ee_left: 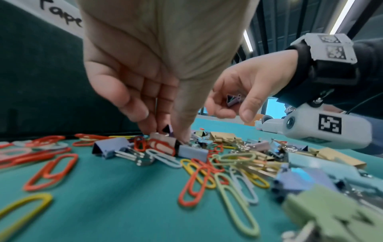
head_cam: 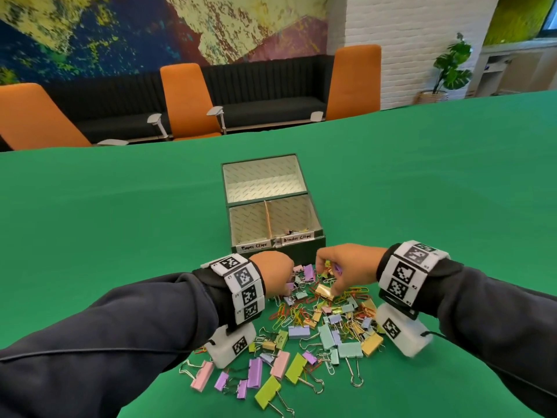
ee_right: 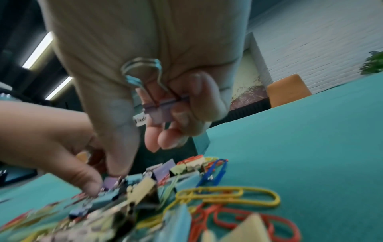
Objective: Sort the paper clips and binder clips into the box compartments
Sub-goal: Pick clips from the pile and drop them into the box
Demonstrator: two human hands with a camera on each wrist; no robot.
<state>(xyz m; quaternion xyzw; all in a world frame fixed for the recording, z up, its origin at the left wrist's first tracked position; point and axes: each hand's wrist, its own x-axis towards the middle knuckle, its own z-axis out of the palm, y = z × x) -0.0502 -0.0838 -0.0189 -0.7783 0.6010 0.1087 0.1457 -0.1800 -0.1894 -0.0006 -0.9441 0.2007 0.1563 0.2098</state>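
Sorting barely begun: few binder clips in box point(head_cam: 272, 203) beyond fingertips; pile point(head_cam: 316, 324) unsorted beneath. Right hand point(head_cam: 346, 267) curled round purple binder clip point(ee_right: 158, 113); left hand point(head_cam: 275, 274) pinched small clip point(ee_left: 168, 129).

We count one box point(head_cam: 272, 206) on the bench point(head_cam: 120, 221), with three compartments: one large at the back, two labelled ones in front. We see two hands, the left hand point(head_cam: 272, 274) and the right hand point(head_cam: 346, 268). Binder clips point(head_cam: 328, 336) number several dozen, too heaped for an exact count; paper clips point(head_cam: 289, 315) likewise. Behind stand three orange chairs point(head_cam: 187, 101) and one plant point(head_cam: 452, 64).
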